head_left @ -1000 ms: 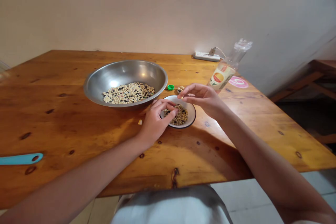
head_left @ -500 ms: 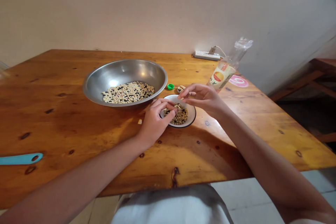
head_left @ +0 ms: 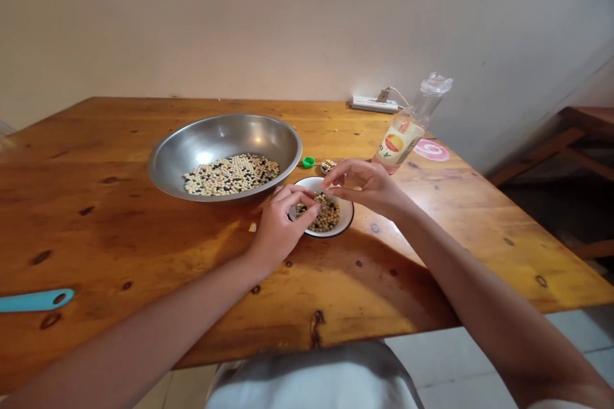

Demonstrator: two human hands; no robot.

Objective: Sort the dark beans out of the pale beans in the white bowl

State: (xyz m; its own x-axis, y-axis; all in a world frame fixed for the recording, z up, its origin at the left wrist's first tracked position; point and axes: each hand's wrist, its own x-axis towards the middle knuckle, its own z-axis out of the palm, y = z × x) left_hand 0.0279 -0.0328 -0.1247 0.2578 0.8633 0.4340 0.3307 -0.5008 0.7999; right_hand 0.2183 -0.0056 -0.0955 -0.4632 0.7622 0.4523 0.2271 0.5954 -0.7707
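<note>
Clock positions are read from the dish, with 12 o'clock pointing away from me across the table.

My left hand [head_left: 281, 227] is curled over the 9 o'clock side of a small white dish [head_left: 346, 217] with a dark rim. The fingers arch above the beans in the dish, close to or touching them. My right hand [head_left: 364, 188] comes in from 3 o'clock, with the thumb and forefinger drawn together in a pinch above the dish's 1 o'clock rim. Neither grip is fully released, but I cannot tell whether either hand has hold of a bean.

The dish sits on a wooden table [head_left: 119, 236] and holds a heap of mixed pale and dark beans [head_left: 327, 216]. A stainless steel bowl [head_left: 225, 131] stands just beside it at 10 o'clock and holds a larger spread of the same mix [head_left: 230, 174].

A green bottle cap [head_left: 308, 162] lies at 11 o'clock, between the bowl and a small cluster of beans [head_left: 328, 166] at 12 o'clock. One pale fragment [head_left: 252, 227] lies on the table at 9 o'clock. A labelled clear plastic bottle [head_left: 400, 140] stands at 1 o'clock, with a power strip [head_left: 374, 104] farther out near the wall. A pink round sticker [head_left: 430, 150] is at 2 o'clock, and a blue handle [head_left: 33, 300] lies well away at 8 o'clock.
</note>
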